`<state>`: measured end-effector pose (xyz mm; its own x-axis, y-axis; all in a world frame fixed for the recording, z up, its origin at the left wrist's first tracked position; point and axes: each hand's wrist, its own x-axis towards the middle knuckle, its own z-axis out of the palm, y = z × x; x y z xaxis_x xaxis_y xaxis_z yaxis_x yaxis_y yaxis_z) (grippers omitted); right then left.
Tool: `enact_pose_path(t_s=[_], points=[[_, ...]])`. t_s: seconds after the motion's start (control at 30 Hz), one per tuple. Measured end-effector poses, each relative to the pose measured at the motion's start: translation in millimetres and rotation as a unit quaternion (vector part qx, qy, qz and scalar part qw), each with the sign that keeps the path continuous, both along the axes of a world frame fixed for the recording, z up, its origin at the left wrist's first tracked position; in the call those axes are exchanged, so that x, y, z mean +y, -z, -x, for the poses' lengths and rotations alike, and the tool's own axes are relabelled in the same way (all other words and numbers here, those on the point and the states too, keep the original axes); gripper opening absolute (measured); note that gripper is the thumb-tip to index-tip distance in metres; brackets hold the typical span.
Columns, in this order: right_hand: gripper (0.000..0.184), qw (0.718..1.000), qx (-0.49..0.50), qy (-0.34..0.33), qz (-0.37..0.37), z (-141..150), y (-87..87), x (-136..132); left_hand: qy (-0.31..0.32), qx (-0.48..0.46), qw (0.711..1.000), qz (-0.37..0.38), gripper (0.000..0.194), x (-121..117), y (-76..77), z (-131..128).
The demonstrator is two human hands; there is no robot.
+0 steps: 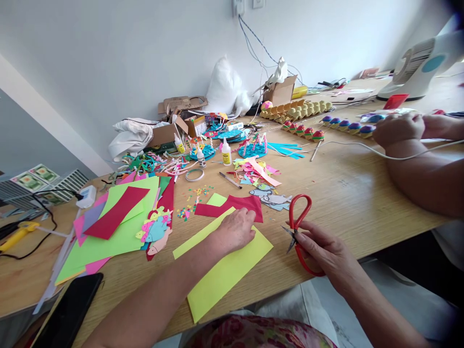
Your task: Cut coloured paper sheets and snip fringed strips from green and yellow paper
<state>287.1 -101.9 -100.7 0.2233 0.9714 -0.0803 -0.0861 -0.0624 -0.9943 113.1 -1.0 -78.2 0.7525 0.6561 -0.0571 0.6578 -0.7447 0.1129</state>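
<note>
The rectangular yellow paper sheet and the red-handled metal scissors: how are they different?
The rectangular yellow paper sheet lies on the wooden table under the left hand; the red-handled metal scissors are held in the right hand. The sheet is all yellow; the scissors are red with grey blades. Both are at the person's hands.

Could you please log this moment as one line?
left hand: over yellow paper | right hand: holding red-handled scissors, blades parted | leftward: colourful fish cut-outs, black phone
</note>
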Motion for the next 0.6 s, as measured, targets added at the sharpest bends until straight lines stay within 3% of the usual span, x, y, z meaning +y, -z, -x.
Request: enact_pose_path(t_s=[0.13,0.43,0.6], points=[[0.038,0.998,0.064,-0.015,0.023,-2,5.1,0,-0.021,0.000,1.000,0.001,0.025,-11,0.8,6],[0.047,0.985,0.112,-0.043,0.127,7,-20.0,14,-0.083,-0.045,0.995,0.029,0.033,-28,1.6,11],[0.044,0.975,0.124,-0.105,0.154,12,-23.4,23,-0.079,-0.079,0.994,0.009,0.045,-31,9.5,17]])
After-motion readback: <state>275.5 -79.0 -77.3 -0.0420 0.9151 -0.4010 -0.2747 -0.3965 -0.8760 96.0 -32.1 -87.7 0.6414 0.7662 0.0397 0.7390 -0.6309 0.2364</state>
